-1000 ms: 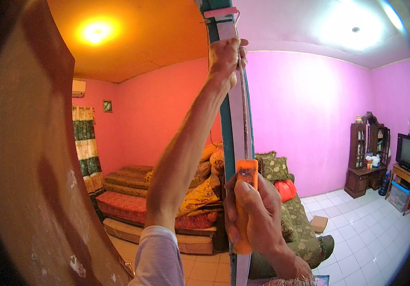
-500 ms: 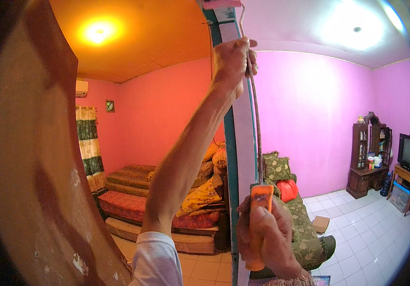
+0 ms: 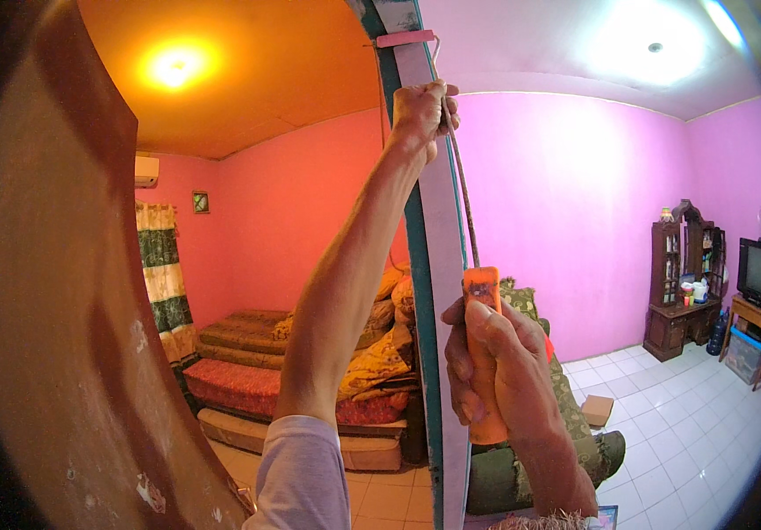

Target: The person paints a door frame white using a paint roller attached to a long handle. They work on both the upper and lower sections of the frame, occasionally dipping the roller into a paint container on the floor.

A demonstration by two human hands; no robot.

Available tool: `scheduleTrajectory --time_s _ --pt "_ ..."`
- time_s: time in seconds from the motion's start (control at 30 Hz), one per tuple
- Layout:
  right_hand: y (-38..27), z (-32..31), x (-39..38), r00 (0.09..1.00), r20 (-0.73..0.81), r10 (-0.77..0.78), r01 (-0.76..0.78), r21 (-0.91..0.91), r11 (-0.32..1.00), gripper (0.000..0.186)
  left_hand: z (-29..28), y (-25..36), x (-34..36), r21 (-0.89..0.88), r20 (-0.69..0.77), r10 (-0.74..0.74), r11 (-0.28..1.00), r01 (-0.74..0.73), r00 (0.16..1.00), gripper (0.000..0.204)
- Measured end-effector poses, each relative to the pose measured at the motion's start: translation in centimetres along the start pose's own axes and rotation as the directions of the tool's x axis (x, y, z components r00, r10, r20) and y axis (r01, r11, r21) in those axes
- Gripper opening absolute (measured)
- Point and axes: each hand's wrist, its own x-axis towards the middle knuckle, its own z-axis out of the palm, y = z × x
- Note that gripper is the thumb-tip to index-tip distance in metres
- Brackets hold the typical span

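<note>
A paint roller with a long thin metal rod runs upward in front of the narrow lilac wall edge (image 3: 433, 212). Its pink roller head (image 3: 404, 38) lies across that strip near the top of the view. High up, my left hand (image 3: 423, 110) is closed round the rod (image 3: 462, 181), a little below the roller head. Lower down, my right hand (image 3: 509, 353) wraps the orange handle (image 3: 484, 353), its thumb lying along the handle's front. Whether the roller head touches the wall is hard to tell.
Teal trim (image 3: 416, 256) borders the wall edge. To the left, a room holds stacked mattresses (image 3: 239, 384) and bundled bedding; a brown panel (image 3: 53, 291) stands close. On the right are a green patterned sofa (image 3: 606, 455), a cardboard box (image 3: 597, 410), a dark cabinet (image 3: 670, 327) and a television (image 3: 759, 272).
My right hand has risen with the orange handle. My left hand and the pink roller head now appear slightly lower and farther left, with more of the roller head showing.
</note>
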Motion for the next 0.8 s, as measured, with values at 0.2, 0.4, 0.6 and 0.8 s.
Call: scheduleTrajectory --time_s 0.2,0.4,0.6,0.8 --pt "-0.2 0.9 -0.5 0.999 -0.030 -0.024 0.023 -0.049 0.999 0.032 0.6 0.7 -0.2 -0.105 -0.005 0.045 0.993 -0.046 0.999 0.025" --pt "0.2 1.4 -2.3 1.000 -0.023 -0.006 0.005 -0.056 0.998 0.033 1.0 2.6 -2.4 -0.114 0.038 0.107 0.988 -0.102 0.994 0.026" --pt "0.7 0.4 -3.2 0.993 -0.063 0.096 -0.095 0.016 0.995 0.027 0.9 0.8 -2.8 -0.036 0.050 0.077 0.997 -0.075 0.996 0.027" --pt "0.0 -0.3 -1.3 0.999 0.018 0.047 -0.048 0.012 0.999 0.026 0.0 -0.1 -0.9 0.006 0.018 0.023 1.000 -0.023 1.000 0.027"
